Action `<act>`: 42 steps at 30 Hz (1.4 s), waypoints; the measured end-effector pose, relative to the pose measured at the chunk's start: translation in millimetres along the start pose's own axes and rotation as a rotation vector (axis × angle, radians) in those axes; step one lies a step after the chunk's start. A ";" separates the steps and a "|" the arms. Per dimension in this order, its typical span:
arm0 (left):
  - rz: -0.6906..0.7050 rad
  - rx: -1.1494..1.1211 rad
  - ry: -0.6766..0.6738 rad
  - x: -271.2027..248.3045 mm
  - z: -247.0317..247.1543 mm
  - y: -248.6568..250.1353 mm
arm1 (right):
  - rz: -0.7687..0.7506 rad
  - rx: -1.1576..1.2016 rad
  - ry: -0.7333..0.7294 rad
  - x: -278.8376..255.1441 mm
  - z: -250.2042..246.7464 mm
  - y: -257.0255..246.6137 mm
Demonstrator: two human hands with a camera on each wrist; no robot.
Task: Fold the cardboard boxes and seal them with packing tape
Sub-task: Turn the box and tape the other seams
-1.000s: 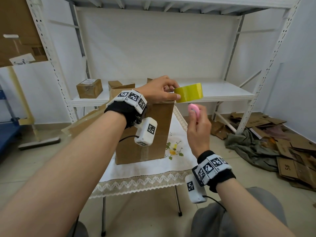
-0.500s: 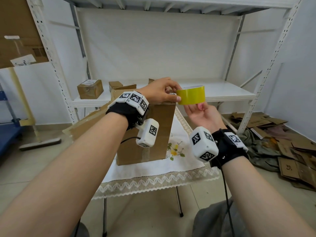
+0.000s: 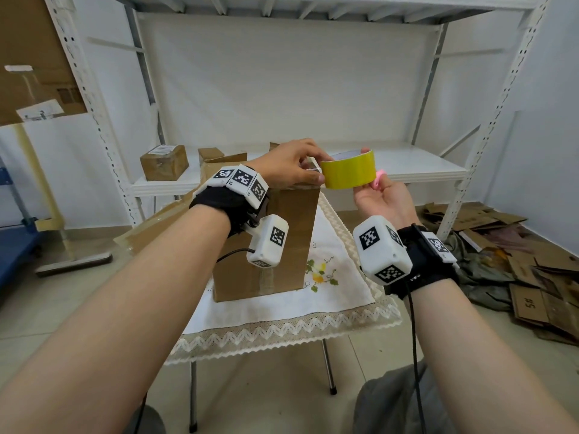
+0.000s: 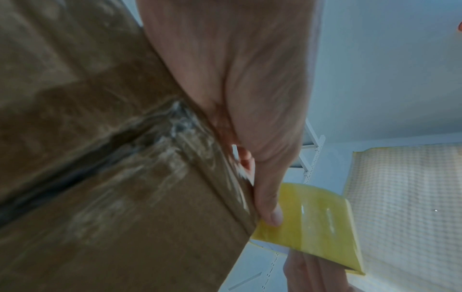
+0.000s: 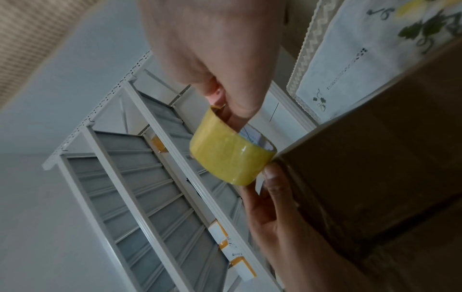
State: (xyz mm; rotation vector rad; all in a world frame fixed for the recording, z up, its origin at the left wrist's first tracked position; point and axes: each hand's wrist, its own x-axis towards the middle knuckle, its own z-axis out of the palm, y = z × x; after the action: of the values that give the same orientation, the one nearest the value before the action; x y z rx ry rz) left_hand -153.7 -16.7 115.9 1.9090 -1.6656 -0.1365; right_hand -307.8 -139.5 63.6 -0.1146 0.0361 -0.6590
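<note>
Now the right hand (image 3: 380, 198) grips the light, stiff tape roll (image 3: 349, 170) by its core; the left hand (image 3: 289, 167) pinches its end against the cardboard box (image 3: 282, 245).

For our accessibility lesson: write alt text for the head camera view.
Two hands hold a yellow tape roll at the top edge of an upright cardboard box: the left hand rests on the box, the right hand grips the roll. The box stands on a small cloth-covered table.

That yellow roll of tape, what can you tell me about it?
The tape roll is a glossy yellow ring with a white inner core, held in the air at the top corner of the upright cardboard box. The right hand grips it with fingers through the core; the left hand touches its side by the box edge.
</note>
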 end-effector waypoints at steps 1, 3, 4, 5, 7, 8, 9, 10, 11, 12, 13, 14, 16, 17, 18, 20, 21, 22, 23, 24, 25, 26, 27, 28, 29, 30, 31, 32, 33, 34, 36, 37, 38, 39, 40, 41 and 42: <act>0.001 0.000 -0.005 0.0 0.1 0.0 | 0.005 0.007 0.002 1.4 -1.6 0.5; -0.001 0.005 -0.016 0.3 0.6 -0.3 | 0.002 0.023 0.015 3.8 -5.0 1.0; -0.001 0.007 -0.018 0.1 0.7 -0.1 | -0.003 0.016 0.017 4.1 -5.7 1.3; 0.000 0.005 -0.018 0.1 0.5 0.0 | -0.009 0.011 0.011 3.2 -5.6 2.3; 0.001 -0.006 -0.017 0.1 0.1 0.1 | -0.040 0.021 -0.007 0.9 -5.2 4.2; 0.001 -0.014 -0.019 0.2 0.1 0.4 | -0.055 0.034 -0.023 -0.6 -4.8 5.2; 0.003 -0.021 -0.022 0.2 0.1 0.6 | -0.065 0.047 -0.044 -3.3 -4.0 6.4; 0.005 -0.026 -0.026 0.3 0.1 0.8 | -0.074 0.059 -0.060 -5.9 -3.6 7.8; 0.006 -0.034 -0.030 0.5 0.1 0.7 | -0.080 0.062 -0.074 -8.1 -3.4 8.9; 0.006 -0.042 -0.035 0.4 0.1 1.0 | -0.087 0.054 -0.084 -9.8 -3.2 9.5; 0.004 -0.052 -0.040 0.3 0.2 1.1 | -0.095 0.029 -0.091 -11.3 -3.0 10.1; 0.002 -0.065 -0.046 0.1 0.5 1.7 | -0.107 0.003 -0.098 -12.1 -3.3 10.4; -0.009 -0.089 -0.059 0.1 1.1 2.3 | -0.134 -0.034 -0.099 -13.8 -3.7 10.0; -0.012 -0.091 -0.064 -0.1 1.3 2.4 | -0.142 -0.051 -0.100 -14.1 -4.2 10.0; -0.014 -0.089 -0.066 -0.6 1.5 2.6 | -0.141 -0.062 -0.100 -13.8 -4.8 9.6; -0.025 -0.074 -0.056 -1.8 1.3 2.8 | -0.149 -0.111 -0.112 -12.4 -5.2 8.5; -0.032 -0.056 -0.042 -2.0 1.0 3.1 | -0.159 -0.151 -0.120 -10.3 -6.3 6.9; -0.040 -0.030 -0.027 -2.1 0.6 4.3 | -0.165 -0.193 -0.118 -8.9 -7.1 4.8; -0.054 -0.006 -0.018 -1.7 0.2 5.8 | -0.161 -0.224 -0.103 -8.3 -7.7 2.8; -0.069 0.006 -0.017 -1.5 0.2 7.8 | -0.145 -0.244 -0.079 -7.8 -9.2 0.5; -0.081 0.008 -0.020 -0.9 0.5 9.3 | -0.129 -0.263 -0.052 -8.2 -10.5 -1.3; -0.086 0.011 -0.024 -0.7 0.7 10.7 | -0.115 -0.284 -0.020 -10.1 -11.4 -2.0; -0.089 0.014 -0.031 -0.8 1.1 11.4 | -0.111 -0.299 0.020 -12.6 -12.6 -1.7; -0.092 0.015 -0.036 -1.1 1.3 11.6 | -0.119 -0.307 0.070 -15.2 -14.0 -1.5; -0.095 0.011 -0.040 -0.8 1.5 10.9 | -0.140 -0.314 0.131 -16.8 -16.5 -1.1; -0.099 0.004 -0.042 -0.7 1.8 9.8 | -0.173 -0.329 0.196 -18.5 -19.0 -0.8; -0.101 -0.003 -0.039 -0.3 2.2 8.4 | -0.219 -0.363 0.256 -19.1 -22.2 -0.4; -0.100 -0.005 -0.035 -0.2 2.5 7.5 | -0.268 -0.426 0.300 -19.9 -25.5 0.1; -0.097 -0.007 -0.030 0.2 3.0 6.8 | -0.317 -0.517 0.322 -20.2 -28.5 1.6; -0.097 -0.008 -0.029 0.3 3.4 6.4 | -0.372 -0.622 0.326 -20.4 -32.1 3.3; -0.103 -0.013 -0.035 1.1 4.1 6.5 | -0.497 -0.858 0.281 -21.0 -39.4 9.6; -0.108 -0.018 -0.039 1.3 4.7 7.1 | -0.558 -0.986 0.243 -21.1 -43.9 13.4; -0.113 -0.024 -0.040 1.2 4.7 7.5 | -0.617 -1.117 0.194 -21.5 -49.1 17.5; -0.117 -0.028 -0.037 1.1 4.7 7.2 | -0.673 -1.246 0.140 -22.0 -54.6 21.6; -0.119 -0.030 -0.029 0.5 4.5 6.8 | -0.728 -1.360 0.084 -23.8 -59.6 25.4; -0.120 -0.035 -0.019 0.2 4.4 6.2 | -0.779 -1.448 0.028 -25.7 -64.3 29.1; -0.123 -0.043 -0.009 0.0 4.6 5.4 | -0.819 -1.503 -0.028 -27.4 -68.4 32.7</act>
State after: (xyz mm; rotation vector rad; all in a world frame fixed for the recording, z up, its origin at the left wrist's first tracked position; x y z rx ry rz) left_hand -160.4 -18.5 114.7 1.9808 -1.5392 -0.2286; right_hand -314.3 -103.5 -8.2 -1.6532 0.4767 -1.3285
